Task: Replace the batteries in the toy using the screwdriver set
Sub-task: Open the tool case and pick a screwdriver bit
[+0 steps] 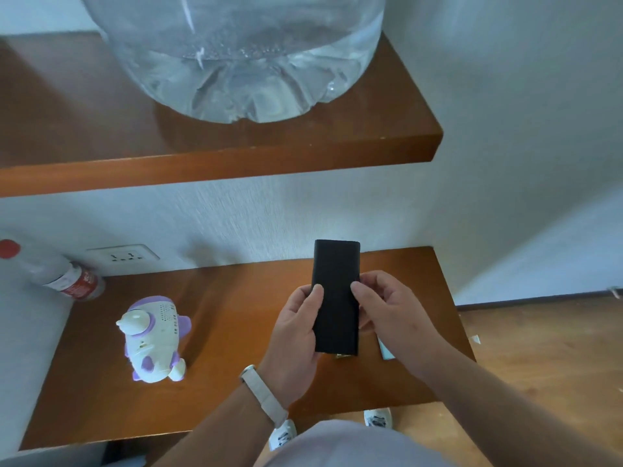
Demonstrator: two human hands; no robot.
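Both hands were held above the table [236,382]. The left hand [296,332] gripped the black screwdriver-set case [337,298] by its near-left edge, thumb on the top face. The right hand [387,311] pinched the opposite edge likewise. The case appeared closed. The toy [153,338] lay untouched on the table, well to the left of the left hand. Recommended: steady the case with the left hand, open it with the right, and keep it level so nothing spills.

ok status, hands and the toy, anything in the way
Left hand and right hand both grip black case over table. Toy untouched at left. Bottle far left, out of the way.
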